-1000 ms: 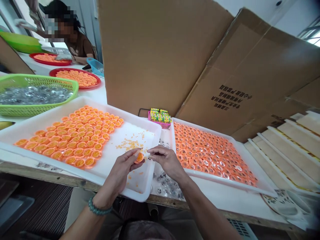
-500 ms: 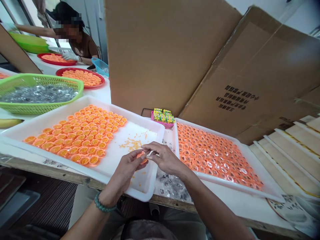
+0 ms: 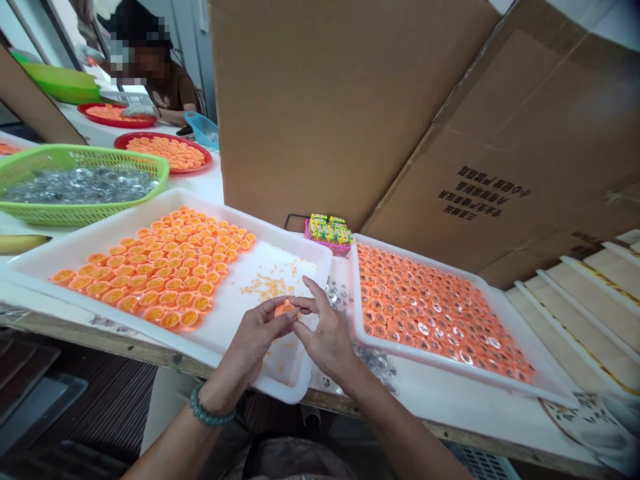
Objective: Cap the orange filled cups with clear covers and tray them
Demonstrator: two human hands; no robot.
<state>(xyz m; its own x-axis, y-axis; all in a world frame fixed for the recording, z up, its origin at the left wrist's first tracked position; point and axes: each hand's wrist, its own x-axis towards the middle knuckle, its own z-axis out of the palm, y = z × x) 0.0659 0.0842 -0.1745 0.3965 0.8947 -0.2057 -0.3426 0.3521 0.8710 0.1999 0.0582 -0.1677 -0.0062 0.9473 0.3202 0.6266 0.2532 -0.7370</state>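
Note:
My left hand (image 3: 251,342) pinches a small orange cup (image 3: 285,309) over the near right corner of the left white tray (image 3: 273,371). My right hand (image 3: 327,333) meets it from the right, its thumb and forefinger pressed onto the cup's top and its other fingers raised. Rows of open orange cups (image 3: 155,277) fill the left tray, with loose orange bits (image 3: 267,287) beside them. The right white tray (image 3: 500,383) holds several orange cups with clear lids (image 3: 430,313). Clear lids (image 3: 373,360) lie on the table between the trays.
A green basket (image 3: 75,210) of clear lids stands at the left, with red trays (image 3: 197,163) of orange cups and another person behind it. Cardboard sheets (image 3: 345,100) stand behind the trays. A small pink basket (image 3: 327,245) holds yellow packets. Pale slats (image 3: 585,313) lie at right.
My hands have come together on the orange cup. The right hand's fingertips now press on its top, and both hands shifted slightly right.

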